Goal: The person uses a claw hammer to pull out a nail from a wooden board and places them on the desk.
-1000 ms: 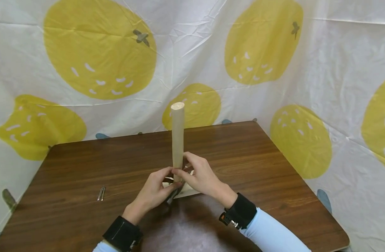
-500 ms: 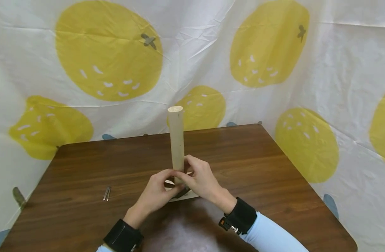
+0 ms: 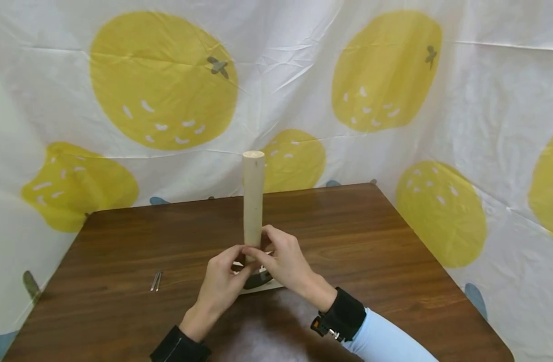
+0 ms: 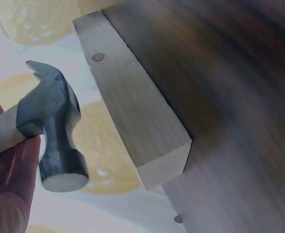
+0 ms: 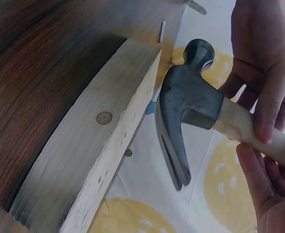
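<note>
A claw hammer [image 3: 253, 201] stands with its pale wooden handle pointing up and its dark metal head down. My left hand [image 3: 219, 281] and my right hand [image 3: 287, 256] both pinch the handle just above the head, fingertips meeting around it. Under the hammer lies a pale wooden block [image 3: 263, 288], mostly hidden by hands and hammer in the head view. The left wrist view shows the hammer head [image 4: 60, 116] beside the block, its striking face visible. On the block's surface is a round spot [image 5: 104, 118], a nail head or a knot; I cannot tell which.
Several thin nails [image 3: 156, 280] lie together on the brown wooden table [image 3: 371, 281], left of the hands. A white cloth [image 3: 294, 50] with yellow fruit prints hangs behind the table and along its right side.
The hammer has turned about its upright handle, so its head now lies more crosswise. Both hands stay at the handle's lower end. The head view has shifted slightly.
</note>
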`<state>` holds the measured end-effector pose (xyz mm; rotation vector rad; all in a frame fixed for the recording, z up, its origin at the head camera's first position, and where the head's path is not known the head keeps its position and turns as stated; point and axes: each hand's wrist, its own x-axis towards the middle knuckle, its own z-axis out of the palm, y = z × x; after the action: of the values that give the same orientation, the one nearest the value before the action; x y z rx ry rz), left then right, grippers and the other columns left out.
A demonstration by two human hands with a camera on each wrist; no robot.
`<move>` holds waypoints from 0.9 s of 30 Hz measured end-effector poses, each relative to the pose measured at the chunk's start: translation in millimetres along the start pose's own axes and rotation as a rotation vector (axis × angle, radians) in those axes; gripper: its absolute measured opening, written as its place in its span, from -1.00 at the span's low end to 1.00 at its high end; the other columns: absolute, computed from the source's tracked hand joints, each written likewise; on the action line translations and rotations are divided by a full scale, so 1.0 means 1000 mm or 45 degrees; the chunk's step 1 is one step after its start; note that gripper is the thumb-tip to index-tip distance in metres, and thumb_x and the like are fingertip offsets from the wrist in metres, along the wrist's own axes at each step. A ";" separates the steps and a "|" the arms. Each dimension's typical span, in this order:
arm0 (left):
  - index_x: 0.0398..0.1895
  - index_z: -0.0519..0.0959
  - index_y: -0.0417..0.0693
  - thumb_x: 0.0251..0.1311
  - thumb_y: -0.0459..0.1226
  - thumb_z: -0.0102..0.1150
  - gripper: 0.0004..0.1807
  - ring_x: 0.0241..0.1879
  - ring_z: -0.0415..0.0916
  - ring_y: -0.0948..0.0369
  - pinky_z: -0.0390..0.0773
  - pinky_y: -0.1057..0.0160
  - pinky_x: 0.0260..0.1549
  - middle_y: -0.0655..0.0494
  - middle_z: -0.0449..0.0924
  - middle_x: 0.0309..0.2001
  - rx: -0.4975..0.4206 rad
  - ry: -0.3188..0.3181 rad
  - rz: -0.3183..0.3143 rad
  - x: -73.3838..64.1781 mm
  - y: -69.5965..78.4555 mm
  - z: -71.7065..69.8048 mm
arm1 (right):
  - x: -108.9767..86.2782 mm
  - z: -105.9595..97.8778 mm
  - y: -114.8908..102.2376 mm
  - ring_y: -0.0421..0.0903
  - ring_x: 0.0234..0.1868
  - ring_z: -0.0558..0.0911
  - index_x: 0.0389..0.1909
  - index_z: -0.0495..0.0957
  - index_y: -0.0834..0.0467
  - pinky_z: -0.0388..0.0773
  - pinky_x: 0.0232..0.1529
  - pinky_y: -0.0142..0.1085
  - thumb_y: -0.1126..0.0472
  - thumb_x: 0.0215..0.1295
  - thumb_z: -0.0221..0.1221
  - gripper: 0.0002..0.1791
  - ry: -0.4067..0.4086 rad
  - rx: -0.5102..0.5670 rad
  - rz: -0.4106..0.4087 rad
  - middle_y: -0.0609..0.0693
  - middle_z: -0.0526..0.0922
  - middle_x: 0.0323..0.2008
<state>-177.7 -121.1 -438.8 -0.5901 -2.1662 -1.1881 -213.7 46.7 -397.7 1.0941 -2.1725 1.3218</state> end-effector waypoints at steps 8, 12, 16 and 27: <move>-0.24 0.62 -0.11 0.07 -0.41 0.45 -0.78 -0.43 0.60 0.28 0.52 0.46 -0.53 0.25 0.58 -0.39 0.064 0.004 -0.123 -0.002 -0.002 -0.018 | -0.008 -0.014 0.009 -0.19 -0.22 0.64 -0.02 0.53 0.15 0.53 -0.33 -0.48 0.23 0.37 0.24 -0.79 -0.154 -0.043 0.043 -0.13 0.60 -0.23; -0.27 0.61 -0.15 0.11 -0.38 0.42 -0.83 -0.54 0.57 0.30 0.50 0.42 -0.58 0.21 0.57 -0.46 0.130 0.016 -0.278 -0.006 -0.004 -0.034 | -0.017 -0.026 0.024 -0.22 -0.24 0.59 -0.03 0.54 0.12 0.51 -0.34 -0.49 0.24 0.38 0.22 -0.81 -0.205 -0.133 0.082 -0.17 0.56 -0.23; -0.24 0.60 -0.21 0.15 -0.35 0.39 -0.82 -0.56 0.56 0.29 0.50 0.40 -0.57 0.17 0.56 -0.48 0.190 -0.019 -0.393 -0.011 -0.008 -0.048 | -0.024 -0.041 0.038 -0.23 -0.26 0.56 -0.07 0.56 0.12 0.52 -0.34 -0.41 0.26 0.36 0.24 -0.83 -0.247 -0.206 0.121 -0.16 0.55 -0.24; -0.38 0.58 -0.10 0.15 -0.16 0.26 -0.82 -0.64 0.38 0.26 0.34 0.37 -0.66 0.20 0.46 -0.61 0.420 -0.164 -0.715 -0.020 -0.019 -0.069 | -0.037 -0.064 0.058 -0.13 -0.30 0.62 -0.12 0.57 0.18 0.54 -0.30 -0.37 0.29 0.35 0.24 -0.87 -0.286 -0.245 0.215 -0.06 0.57 -0.25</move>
<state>-155.6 -192.0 -434.4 0.0996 -2.6625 -1.0335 -240.2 132.2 -423.6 1.0460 -2.5456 1.0693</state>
